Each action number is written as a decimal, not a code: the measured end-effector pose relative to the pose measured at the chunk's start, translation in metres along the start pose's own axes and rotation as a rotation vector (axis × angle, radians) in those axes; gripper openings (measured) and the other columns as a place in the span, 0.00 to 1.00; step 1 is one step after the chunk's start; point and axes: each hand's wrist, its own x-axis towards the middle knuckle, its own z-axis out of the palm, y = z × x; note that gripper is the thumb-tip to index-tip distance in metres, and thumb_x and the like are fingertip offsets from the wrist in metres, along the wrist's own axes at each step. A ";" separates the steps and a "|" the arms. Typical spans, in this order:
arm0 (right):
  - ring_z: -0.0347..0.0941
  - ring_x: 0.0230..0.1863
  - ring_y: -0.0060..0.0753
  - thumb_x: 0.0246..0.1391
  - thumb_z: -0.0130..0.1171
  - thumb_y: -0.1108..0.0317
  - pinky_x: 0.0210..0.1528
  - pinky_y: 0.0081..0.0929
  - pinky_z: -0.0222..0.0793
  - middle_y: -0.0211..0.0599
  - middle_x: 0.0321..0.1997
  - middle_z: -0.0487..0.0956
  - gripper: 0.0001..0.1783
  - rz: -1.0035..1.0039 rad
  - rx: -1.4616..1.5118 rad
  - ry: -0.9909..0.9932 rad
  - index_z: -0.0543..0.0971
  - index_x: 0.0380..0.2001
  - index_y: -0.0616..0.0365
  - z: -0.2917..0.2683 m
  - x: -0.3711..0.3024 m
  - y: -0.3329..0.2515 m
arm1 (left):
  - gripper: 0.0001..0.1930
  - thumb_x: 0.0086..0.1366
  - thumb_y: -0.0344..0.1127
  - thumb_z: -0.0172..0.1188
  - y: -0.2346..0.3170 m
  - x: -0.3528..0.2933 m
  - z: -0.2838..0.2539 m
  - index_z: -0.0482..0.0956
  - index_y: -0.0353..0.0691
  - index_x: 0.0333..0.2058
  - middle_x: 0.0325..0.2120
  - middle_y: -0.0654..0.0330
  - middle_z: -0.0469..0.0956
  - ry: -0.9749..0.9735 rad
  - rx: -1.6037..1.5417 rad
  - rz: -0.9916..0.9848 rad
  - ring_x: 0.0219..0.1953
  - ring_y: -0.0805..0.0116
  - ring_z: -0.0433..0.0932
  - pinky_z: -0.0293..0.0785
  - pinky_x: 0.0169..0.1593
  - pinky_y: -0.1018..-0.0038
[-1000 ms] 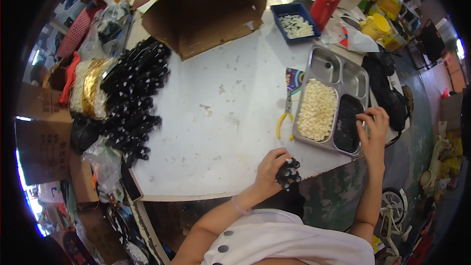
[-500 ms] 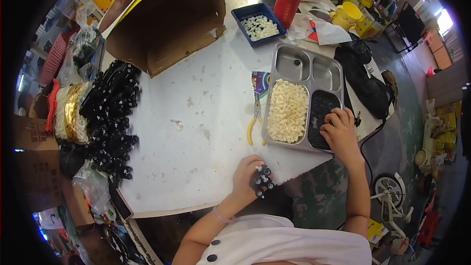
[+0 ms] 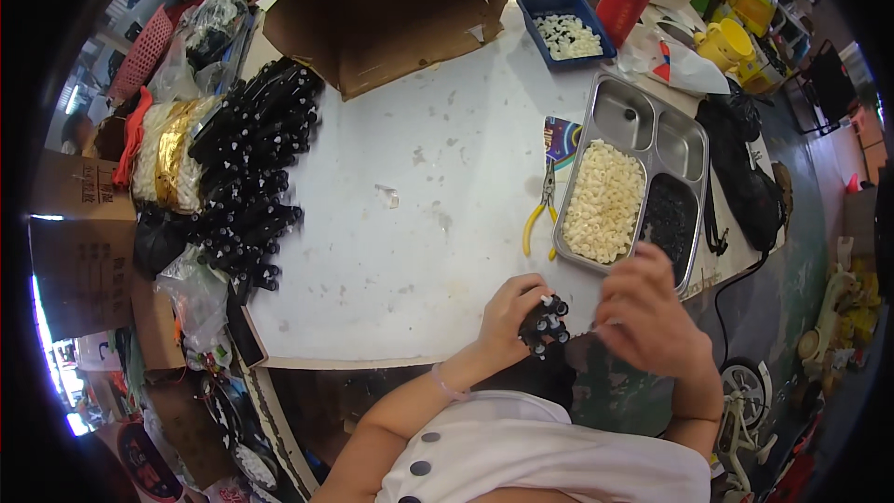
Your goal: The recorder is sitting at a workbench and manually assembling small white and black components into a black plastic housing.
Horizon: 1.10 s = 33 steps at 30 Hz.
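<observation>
My left hand [image 3: 510, 319] is closed around a small bundle of black tubular parts [image 3: 545, 326] with round grey and white ends, at the table's front edge. Smeared by motion, my right hand [image 3: 647, 317] hangs between that bundle and the near end of a metal compartment tray [image 3: 691, 133]; whether its fingers hold anything cannot be seen. Small cream-white plastic pieces [image 3: 603, 200] fill one large compartment of the tray. The compartment beside it holds small black pieces [image 3: 667, 219]. A tiny dark piece lies in one far compartment.
Pliers with yellow handles [image 3: 538, 222] lie left of the tray. A large pile of black tubular parts [image 3: 247, 168] covers the table's left side. Farther back are an open cardboard box [image 3: 400, 28], a blue tray [image 3: 548, 47] of white pieces and a red flask [image 3: 629, 0].
My right hand has left the black pieces in the tray and moved toward my left hand. The left hand keeps its bundle. The whole view has shifted.
</observation>
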 end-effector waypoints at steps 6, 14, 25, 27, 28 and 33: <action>0.61 0.57 0.33 0.46 0.54 0.68 0.65 0.51 0.50 0.34 0.45 0.72 0.11 -0.212 -0.332 -0.155 0.76 0.33 0.60 0.005 0.013 -0.021 | 0.35 0.40 0.32 0.71 0.003 0.004 -0.001 0.67 0.42 0.50 0.42 0.50 0.72 0.010 0.013 0.020 0.40 0.49 0.75 0.73 0.41 0.62; 0.62 0.56 0.29 0.43 0.63 0.68 0.64 0.54 0.53 0.25 0.47 0.74 0.11 -0.310 -0.739 -0.171 0.81 0.34 0.53 0.012 0.003 -0.036 | 0.34 0.39 0.31 0.71 0.003 0.002 0.000 0.68 0.42 0.49 0.42 0.51 0.72 0.046 -0.048 0.009 0.40 0.49 0.75 0.73 0.40 0.62; 0.59 0.57 0.28 0.41 0.66 0.69 0.64 0.51 0.54 0.16 0.41 0.71 0.16 -0.152 -0.399 0.152 0.80 0.33 0.32 0.028 -0.022 -0.007 | 0.35 0.40 0.32 0.71 0.000 0.000 0.003 0.68 0.43 0.50 0.42 0.51 0.72 0.042 -0.056 0.014 0.40 0.49 0.74 0.73 0.41 0.62; 0.58 0.58 0.28 0.41 0.66 0.69 0.64 0.51 0.55 0.16 0.41 0.71 0.17 -0.181 -0.411 0.125 0.80 0.34 0.30 0.027 -0.018 -0.006 | 0.35 0.40 0.33 0.71 0.001 0.001 0.001 0.68 0.43 0.51 0.42 0.51 0.72 0.034 -0.037 0.019 0.40 0.49 0.74 0.73 0.41 0.62; 0.58 0.59 0.28 0.39 0.66 0.70 0.64 0.51 0.55 0.15 0.42 0.71 0.18 -0.206 -0.461 0.106 0.80 0.34 0.30 0.025 -0.017 -0.006 | 0.35 0.41 0.33 0.71 0.002 0.002 0.000 0.68 0.43 0.51 0.43 0.50 0.72 0.025 -0.021 0.024 0.40 0.49 0.74 0.73 0.41 0.62; 0.58 0.59 0.28 0.39 0.65 0.70 0.64 0.52 0.55 0.16 0.42 0.71 0.17 -0.279 -0.543 0.110 0.80 0.32 0.32 0.019 -0.012 -0.004 | 0.35 0.42 0.29 0.73 0.004 0.004 -0.002 0.67 0.44 0.50 0.43 0.52 0.72 0.010 -0.008 0.006 0.40 0.55 0.75 0.74 0.40 0.70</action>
